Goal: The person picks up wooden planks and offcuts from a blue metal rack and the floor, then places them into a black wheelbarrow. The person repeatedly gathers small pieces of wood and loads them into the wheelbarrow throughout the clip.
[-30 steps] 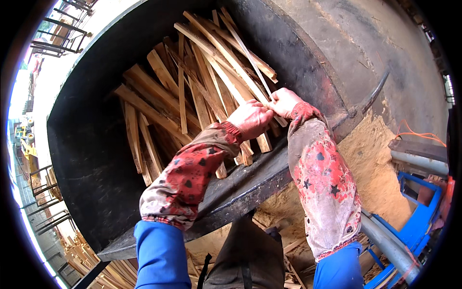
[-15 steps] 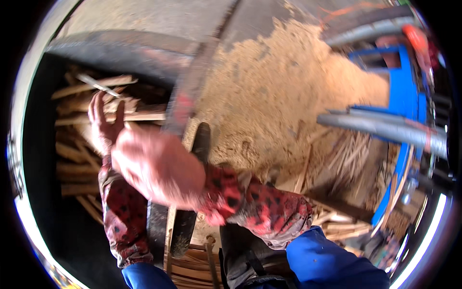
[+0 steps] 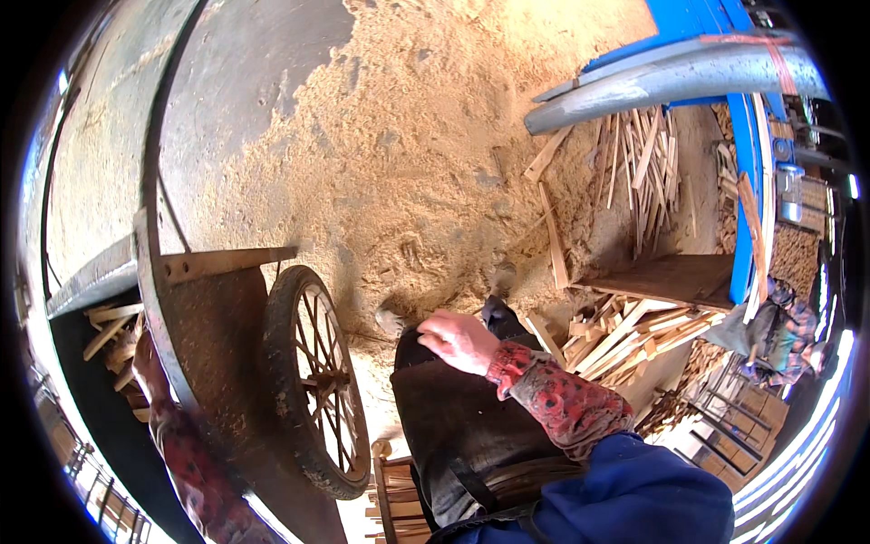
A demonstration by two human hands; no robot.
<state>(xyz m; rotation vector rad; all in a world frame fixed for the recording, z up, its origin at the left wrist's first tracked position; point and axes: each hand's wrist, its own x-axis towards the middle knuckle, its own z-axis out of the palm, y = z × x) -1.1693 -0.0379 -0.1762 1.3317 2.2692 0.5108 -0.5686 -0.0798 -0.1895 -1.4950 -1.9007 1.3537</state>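
Note:
My left hand (image 3: pixel 150 370) is down inside a dark metal-walled cart (image 3: pixel 213 340), beside the wood offcuts (image 3: pixel 111 334) lying in it. The cart's wall edge partly covers this hand, and its fingers are too hidden to show a grip. My right hand (image 3: pixel 460 341) hangs over my dark apron, outside the cart. Its fingers are curled together, and nothing shows in them. Between the two hands stands the cart's spoked wheel (image 3: pixel 317 381) with a rubber tyre.
Sawdust (image 3: pixel 390 172) covers much of the floor ahead. Thin wood strips (image 3: pixel 648 168) lie at the right, with a pile of split sticks (image 3: pixel 634 340) nearer me. A grey pipe (image 3: pixel 671 82) juts in beside a blue frame (image 3: pixel 743 218). Slatted wood (image 3: pixel 403 499) is by my legs.
My right hand has left the cart and moved right, to in front of my apron. My left hand stays in the cart. The view has swung right, bringing the wheel into sight.

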